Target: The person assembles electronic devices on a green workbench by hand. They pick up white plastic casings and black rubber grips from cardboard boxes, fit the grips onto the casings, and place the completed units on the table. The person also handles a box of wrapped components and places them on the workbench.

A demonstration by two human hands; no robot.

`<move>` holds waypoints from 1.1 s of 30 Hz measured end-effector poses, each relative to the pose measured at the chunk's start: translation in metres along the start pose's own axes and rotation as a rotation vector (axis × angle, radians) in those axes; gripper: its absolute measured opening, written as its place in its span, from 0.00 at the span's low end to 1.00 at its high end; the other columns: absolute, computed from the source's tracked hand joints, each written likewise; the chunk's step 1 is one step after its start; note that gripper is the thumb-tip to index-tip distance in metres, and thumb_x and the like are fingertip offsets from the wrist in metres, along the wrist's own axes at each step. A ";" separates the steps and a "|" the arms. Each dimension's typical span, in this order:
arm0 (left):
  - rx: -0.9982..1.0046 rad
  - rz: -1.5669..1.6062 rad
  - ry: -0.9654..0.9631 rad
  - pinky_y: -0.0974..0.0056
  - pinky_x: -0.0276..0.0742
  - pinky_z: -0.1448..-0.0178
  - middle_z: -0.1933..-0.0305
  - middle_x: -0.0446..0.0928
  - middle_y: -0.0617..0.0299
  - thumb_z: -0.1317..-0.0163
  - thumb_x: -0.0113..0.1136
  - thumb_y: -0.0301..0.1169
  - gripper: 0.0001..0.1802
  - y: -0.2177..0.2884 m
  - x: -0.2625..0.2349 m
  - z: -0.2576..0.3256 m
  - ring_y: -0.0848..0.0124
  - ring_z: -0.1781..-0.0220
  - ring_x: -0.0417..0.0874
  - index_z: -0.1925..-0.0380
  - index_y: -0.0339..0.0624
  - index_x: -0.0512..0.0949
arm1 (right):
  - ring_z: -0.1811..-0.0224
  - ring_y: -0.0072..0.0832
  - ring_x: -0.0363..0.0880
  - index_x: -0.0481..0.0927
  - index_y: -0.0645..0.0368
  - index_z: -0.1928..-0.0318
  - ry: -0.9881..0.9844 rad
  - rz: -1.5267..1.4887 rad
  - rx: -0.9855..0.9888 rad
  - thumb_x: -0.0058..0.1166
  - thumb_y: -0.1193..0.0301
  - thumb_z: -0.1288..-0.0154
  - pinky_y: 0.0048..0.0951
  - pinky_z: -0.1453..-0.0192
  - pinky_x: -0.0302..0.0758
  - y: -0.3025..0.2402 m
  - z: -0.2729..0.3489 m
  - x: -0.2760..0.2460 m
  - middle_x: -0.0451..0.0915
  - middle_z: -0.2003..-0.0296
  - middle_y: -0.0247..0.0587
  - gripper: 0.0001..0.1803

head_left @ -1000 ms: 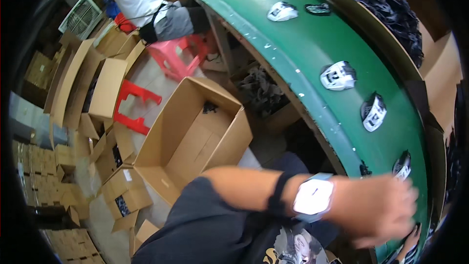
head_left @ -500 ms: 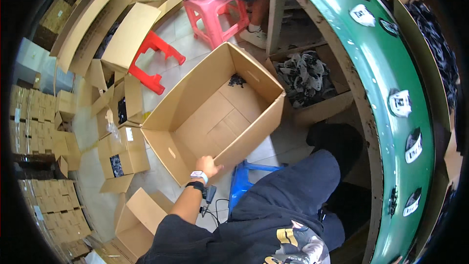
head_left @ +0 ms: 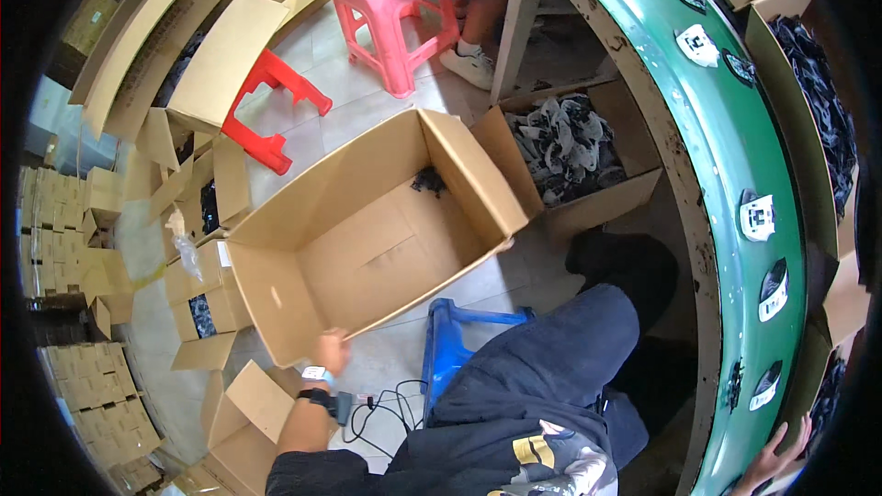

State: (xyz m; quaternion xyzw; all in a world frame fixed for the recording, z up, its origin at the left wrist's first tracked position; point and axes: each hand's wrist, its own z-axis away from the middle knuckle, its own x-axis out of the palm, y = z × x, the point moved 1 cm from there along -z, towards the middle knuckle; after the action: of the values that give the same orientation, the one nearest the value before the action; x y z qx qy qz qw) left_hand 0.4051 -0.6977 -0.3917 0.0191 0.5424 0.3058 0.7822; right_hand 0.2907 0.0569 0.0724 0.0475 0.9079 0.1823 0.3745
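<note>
The near corner of a large open cardboard box (head_left: 367, 230) is gripped by the left hand (head_left: 331, 349). The right hand (head_left: 776, 459) is laid open-fingered on the green conveyor (head_left: 735, 156), clamped on nothing.

Person in dark clothing, seen from above.
A dark navy top carries a gold and white printed graphic on the chest; dark trousers and a dark shoe below. The left hand (head_left: 331, 350) has a bare forearm with a light-faced wristwatch on a black strap.
</note>
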 end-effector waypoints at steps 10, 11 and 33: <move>-0.464 0.504 -0.322 0.47 0.85 0.44 0.49 0.86 0.41 0.39 0.70 0.32 0.15 -0.114 0.009 -0.044 0.45 0.47 0.88 0.57 0.32 0.85 | 0.49 0.46 0.85 0.85 0.60 0.56 -0.109 -0.269 0.406 0.71 0.76 0.41 0.42 0.41 0.80 -0.041 0.028 0.047 0.87 0.56 0.48 0.13; -0.114 -0.381 -0.412 0.46 0.85 0.46 0.50 0.86 0.39 0.40 0.70 0.32 0.16 -0.095 -0.003 -0.058 0.43 0.49 0.88 0.57 0.32 0.85 | 0.50 0.46 0.85 0.85 0.61 0.56 -0.088 -0.354 0.484 0.70 0.76 0.41 0.42 0.42 0.80 -0.046 0.036 0.050 0.87 0.57 0.48 0.12; 1.473 0.410 0.111 0.51 0.76 0.54 0.66 0.80 0.52 0.40 0.68 0.23 0.06 0.686 -0.147 0.031 0.50 0.60 0.81 0.67 0.38 0.79 | 0.47 0.42 0.74 0.82 0.54 0.43 -0.338 -0.593 0.461 0.63 0.65 0.30 0.45 0.44 0.68 -0.106 0.012 0.098 0.76 0.53 0.44 0.17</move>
State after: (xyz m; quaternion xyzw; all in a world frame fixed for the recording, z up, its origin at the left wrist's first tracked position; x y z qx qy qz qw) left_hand 0.0849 -0.2042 -0.0079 0.6205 0.6302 0.0047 0.4667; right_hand 0.2345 -0.0160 -0.0398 -0.1043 0.8250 -0.1522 0.5342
